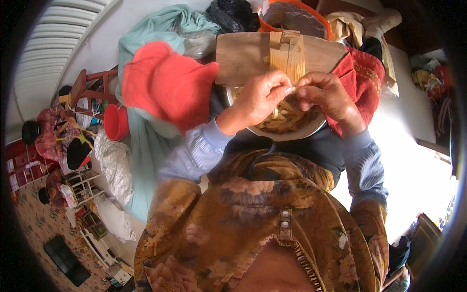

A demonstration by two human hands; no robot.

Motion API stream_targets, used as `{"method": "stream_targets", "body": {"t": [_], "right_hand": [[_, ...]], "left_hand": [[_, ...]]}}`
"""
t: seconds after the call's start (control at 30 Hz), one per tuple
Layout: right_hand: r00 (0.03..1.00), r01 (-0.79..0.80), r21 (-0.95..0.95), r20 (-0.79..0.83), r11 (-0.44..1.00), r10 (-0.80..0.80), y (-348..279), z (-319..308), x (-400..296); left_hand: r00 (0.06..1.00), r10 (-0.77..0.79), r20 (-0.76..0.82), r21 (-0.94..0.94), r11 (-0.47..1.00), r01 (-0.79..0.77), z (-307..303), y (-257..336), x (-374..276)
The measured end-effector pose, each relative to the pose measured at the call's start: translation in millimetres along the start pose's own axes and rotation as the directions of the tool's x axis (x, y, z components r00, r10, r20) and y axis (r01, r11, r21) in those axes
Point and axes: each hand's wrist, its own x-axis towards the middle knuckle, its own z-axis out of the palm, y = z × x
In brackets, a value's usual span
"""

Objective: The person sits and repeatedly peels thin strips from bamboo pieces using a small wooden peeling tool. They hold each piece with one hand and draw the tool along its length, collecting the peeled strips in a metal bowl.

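Note:
My left hand (pixel 261 98) and my right hand (pixel 326 95) meet above a white-rimmed basin (pixel 288 137) on my lap. Their fingertips pinch a small pale piece (pixel 294 88) between them; what it is cannot be made out. Pale and brown strips (pixel 282 118) fill the basin, partly hidden by my hands. Beyond my fingers a wooden board (pixel 242 54) lies across the far side of the basin. On it rests a lighter block of wood (pixel 296 54) with a split, uneven far end.
A coral-red cloth (pixel 168 84) lies to the left over a pale green fabric (pixel 142 164). A patterned red towel (pixel 365 80) is at the right. An orange-rimmed bucket (pixel 329 27) with a plastic liner stands beyond the board. Other people (pixel 51 135) sit at the far left, near a red bucket (pixel 116 122).

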Motion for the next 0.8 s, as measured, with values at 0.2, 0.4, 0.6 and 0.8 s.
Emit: {"method": "stream_targets", "body": {"t": [0.2, 0.4, 0.6, 0.8], "right_hand": [[0.985, 0.109, -0.122, -0.117, 0.987, -0.123, 12, -15, 6], [0.919, 0.189, -0.288, -0.284, 0.939, -0.272, 21, -14, 31], [0.812, 0.241, -0.656, -0.267, 0.715, -0.519, 50, -26, 63], [0.707, 0.205, -0.92, -0.096, 0.333, -0.701, 40, -15, 44]], "left_hand": [[0.997, -0.06, 0.056, -0.14, 0.988, 0.067, -7, -16, 12], [0.994, -0.09, 0.06, -0.128, 0.987, 0.097, -32, -37, 40], [0.998, 0.017, -0.06, 0.087, 0.996, -0.012, -24, -84, 65], [0.974, 0.081, -0.21, 0.4, 0.916, 0.01, -28, -82, 51]]}}
